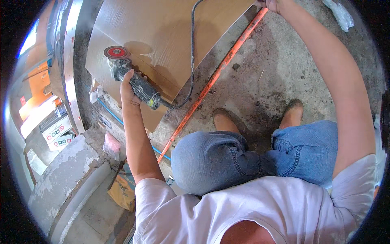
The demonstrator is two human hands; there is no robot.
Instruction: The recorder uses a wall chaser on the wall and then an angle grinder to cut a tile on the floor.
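Observation:
My left hand (pixel 129 87) grips a grey, dusty angle grinder (pixel 144 90) with a red disc (pixel 116 52), held over a brown wood-grain board (pixel 158 28). A dark cord (pixel 191 61) runs from the grinder's back end up across the board. At the top edge of the view, my right hand (pixel 270 6) has its fingers curled on the board's edge, partly cut off by the frame. An orange pipe (pixel 219 73) lies on the floor along the board, its far end near that hand.
Stained concrete floor (pixel 268 65) surrounds my feet (pixel 227 122). Crumpled plastic (pixel 339 14) lies top right. At left stand a chipped concrete step (pixel 63 175), white printed boxes (pixel 55 132) and orange items (pixel 38 85). A blue hose (pixel 109 112), pink bag (pixel 111 144) and yellow bag (pixel 122 191) lie beside me.

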